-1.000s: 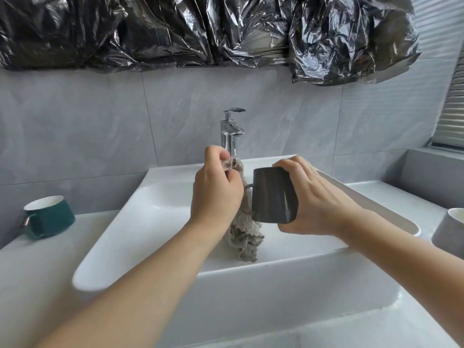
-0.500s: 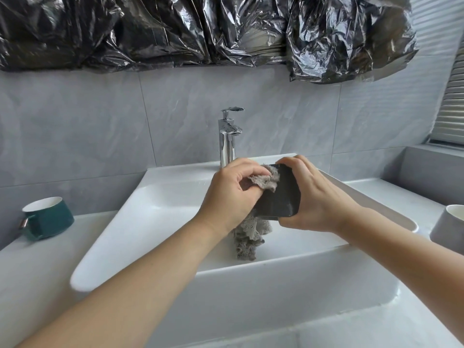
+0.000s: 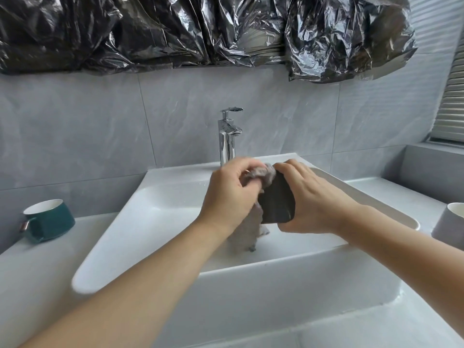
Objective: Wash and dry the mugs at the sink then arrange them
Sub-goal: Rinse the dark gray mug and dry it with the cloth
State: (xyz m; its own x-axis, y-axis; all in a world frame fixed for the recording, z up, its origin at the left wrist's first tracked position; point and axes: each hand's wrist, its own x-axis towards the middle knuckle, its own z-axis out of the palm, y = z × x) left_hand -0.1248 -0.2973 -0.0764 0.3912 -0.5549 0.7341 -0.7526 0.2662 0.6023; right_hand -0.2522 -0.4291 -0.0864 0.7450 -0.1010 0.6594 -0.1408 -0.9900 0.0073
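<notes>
Dark mug point(image 3: 277, 203): smooth matte charcoal, rounded body, held tilted above the sink basin, mouth turned toward the left hand, base toward the lower right.
Right hand point(image 3: 313, 199): wrapped around the mug's side and base, fingers curled over the top edge, grasping it firmly.
Left hand point(image 3: 229, 194): fingers bent, pinching the cloth and pressing it at the mug's mouth.
Cloth point(image 3: 261, 173): grey, fluffy and crumpled; one bunch at the mug's rim, the rest hanging down blurred under the left hand toward the basin.
Sink point(image 3: 155, 222): glossy white ceramic, rectangular with rounded corners and a broad flat rim.
Faucet point(image 3: 227, 136): tall polished chrome, angular spout, flat lever on top, standing just behind the hands.
Green mug point(image 3: 49, 219): squat, glossy dark green outside, white inside, upright on the pale counter point(image 3: 30, 272) left of the sink, handle at the left.
Grey cup point(image 3: 449, 224): pale, matte, partly cut by the right edge, on the counter right of the sink.
Wall point(image 3: 75, 136): large grey tiles with marble-like veins.
Black plastic sheet point(image 3: 175, 28): shiny, wrinkled, hanging along the top.
</notes>
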